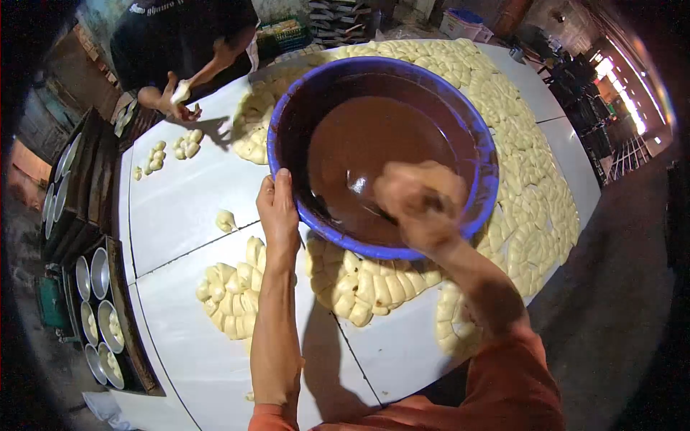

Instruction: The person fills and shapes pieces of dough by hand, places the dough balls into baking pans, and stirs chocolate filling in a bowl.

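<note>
A large blue plastic basin [332, 231] holds a smooth brown liquid [374, 136] that looks like chocolate batter. My left hand [279, 205] grips the basin's near left rim, thumb on top. Over the liquid, inside the right part of the basin, is my right hand [420, 194]. It is blurred by motion and looks curled closed; what it holds, if anything, I cannot make out. Pale dough pieces [370, 284] lie packed together around the basin, partly hidden beneath it. Another cluster of dough pieces [233, 294] sits left of my left forearm.
A white tiled table [194, 223] bears many dough pieces [532, 194] along its right side. Across the table, a person's hand [176, 97] holds a dough piece. Round metal tins [108, 323], some with dough inside, stand in wooden trays at the left.
</note>
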Motion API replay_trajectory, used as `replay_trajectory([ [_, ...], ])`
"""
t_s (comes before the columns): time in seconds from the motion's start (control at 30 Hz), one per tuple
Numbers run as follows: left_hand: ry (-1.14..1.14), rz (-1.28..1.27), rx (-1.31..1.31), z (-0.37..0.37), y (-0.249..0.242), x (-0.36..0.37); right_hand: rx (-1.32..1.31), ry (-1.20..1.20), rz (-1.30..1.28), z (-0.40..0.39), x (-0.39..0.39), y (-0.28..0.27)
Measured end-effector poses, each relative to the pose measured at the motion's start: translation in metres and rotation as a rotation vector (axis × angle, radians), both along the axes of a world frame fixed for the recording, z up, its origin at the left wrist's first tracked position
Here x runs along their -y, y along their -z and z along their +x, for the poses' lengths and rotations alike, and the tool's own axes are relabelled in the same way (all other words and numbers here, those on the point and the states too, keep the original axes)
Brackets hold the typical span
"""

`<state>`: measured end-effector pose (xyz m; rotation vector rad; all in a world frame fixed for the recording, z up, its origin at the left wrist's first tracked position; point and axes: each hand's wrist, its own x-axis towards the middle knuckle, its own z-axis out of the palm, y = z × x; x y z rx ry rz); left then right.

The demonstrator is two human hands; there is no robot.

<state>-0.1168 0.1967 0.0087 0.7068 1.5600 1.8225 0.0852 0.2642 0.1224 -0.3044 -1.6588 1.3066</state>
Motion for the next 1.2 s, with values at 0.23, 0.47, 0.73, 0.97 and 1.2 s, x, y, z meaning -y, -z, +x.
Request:
replay_trajectory([
  [0.23,-0.058,0.073,0.072,0.013,-0.011,-0.005,-0.328,0.701,-0.259,0.084,-0.136,-0.007],
  [0.47,-0.003,0.003,0.05,-0.001,0.005,-0.003,0.067,0.482,-0.014,-0.067,-0.121,0.01],
  [0.73,-0.059,0.064,0.06,0.012,-0.007,-0.004,-0.171,0.496,-0.272,0.081,-0.057,-0.019],
  [0.97,-0.012,0.031,0.079,0.005,-0.001,-0.002,-0.095,0.848,0.045,-0.029,-0.247,0.006],
  [1.2,-0.04,0.077,0.097,0.012,-0.008,-0.005,0.223,-0.152,0.014,-0.048,-0.03,-0.022],
])
